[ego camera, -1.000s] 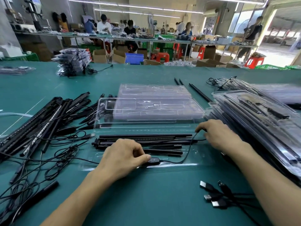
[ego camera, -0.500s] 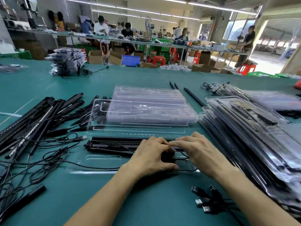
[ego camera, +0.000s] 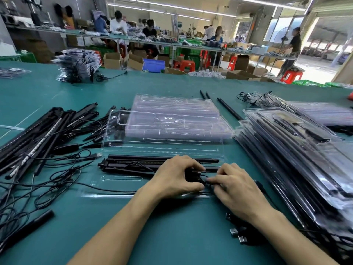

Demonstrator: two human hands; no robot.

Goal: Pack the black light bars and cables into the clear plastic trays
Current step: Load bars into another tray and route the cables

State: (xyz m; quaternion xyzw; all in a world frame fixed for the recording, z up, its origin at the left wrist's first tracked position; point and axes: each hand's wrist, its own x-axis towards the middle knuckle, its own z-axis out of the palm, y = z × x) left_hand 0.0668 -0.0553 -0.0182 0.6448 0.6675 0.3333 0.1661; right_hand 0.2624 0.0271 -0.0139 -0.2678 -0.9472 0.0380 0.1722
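A clear plastic tray [ego camera: 107, 185] lies on the green table in front of me, with black light bars [ego camera: 131, 165] laid in its far half. My left hand [ego camera: 175, 178] and my right hand [ego camera: 231, 186] meet over the tray's right part. Both pinch a small bundle of black cable [ego camera: 198, 178] between fingertips, just above the tray. A thin cable [ego camera: 99, 188] runs from the bundle leftward across the tray. Empty clear trays [ego camera: 168, 121] are stacked just beyond.
Loose light bars [ego camera: 38, 134] and tangled cables [ego camera: 47, 188] cover the left side. Packed trays [ego camera: 298, 153] are piled at the right. USB plugs [ego camera: 236, 234] lie near my right forearm. Another packed pile [ego camera: 78, 64] stands far left. People work at benches behind.
Over the last second both hands moved together from the tray's ends to its right middle, and they now pinch the cable bundle between them.
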